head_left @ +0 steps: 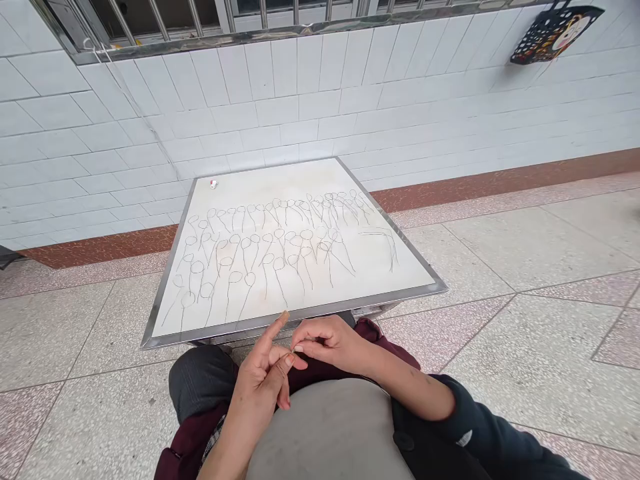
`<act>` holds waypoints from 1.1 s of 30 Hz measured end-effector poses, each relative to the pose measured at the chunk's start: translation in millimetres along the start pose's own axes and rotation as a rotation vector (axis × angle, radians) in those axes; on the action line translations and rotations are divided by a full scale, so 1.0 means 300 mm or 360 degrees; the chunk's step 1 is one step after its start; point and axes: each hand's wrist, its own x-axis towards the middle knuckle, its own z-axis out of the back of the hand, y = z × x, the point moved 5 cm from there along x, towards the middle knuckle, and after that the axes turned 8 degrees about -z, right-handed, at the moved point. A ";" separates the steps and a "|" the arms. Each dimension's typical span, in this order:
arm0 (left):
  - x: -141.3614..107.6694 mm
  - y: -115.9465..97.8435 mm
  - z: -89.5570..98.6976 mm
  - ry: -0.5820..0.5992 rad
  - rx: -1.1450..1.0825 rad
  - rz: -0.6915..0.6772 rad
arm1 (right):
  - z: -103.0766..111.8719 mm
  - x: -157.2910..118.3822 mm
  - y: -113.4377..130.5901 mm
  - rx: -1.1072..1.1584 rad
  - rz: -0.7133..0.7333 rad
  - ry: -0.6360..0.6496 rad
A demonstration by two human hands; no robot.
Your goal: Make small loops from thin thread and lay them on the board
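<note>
Close to my body, in front of the table's near edge, my two hands meet at the fingertips. My left hand (pixel 270 373) pinches with its thumb against a finger, while its index finger points out toward the table. The thumb and index finger of my right hand (pixel 333 343) are pinched together at the same spot. Whatever lies between the fingertips is too small to make out. Thin dark wires (pixel 247 280), several of them bent into a round loop with a long tail, lie in rows across the white tabletop (pixel 280 173).
Loose straight wires (pixel 385 235) lie at the table's right side. A small white and red object (pixel 214 184) sits near its far left corner. A tiled wall (pixel 310 127) with a barred window stands behind. A dark patterned bag (pixel 555 33) hangs at upper right.
</note>
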 end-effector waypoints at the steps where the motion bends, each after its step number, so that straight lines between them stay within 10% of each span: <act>1: -0.003 0.004 0.003 0.0021 0.0000 0.0000 | 0.004 0.001 0.002 -0.0011 0.0017 0.0016; 33: -0.021 -0.046 0.051 0.0111 0.0555 -0.0037 | 0.075 -0.020 -0.003 -0.0416 -0.0014 0.0141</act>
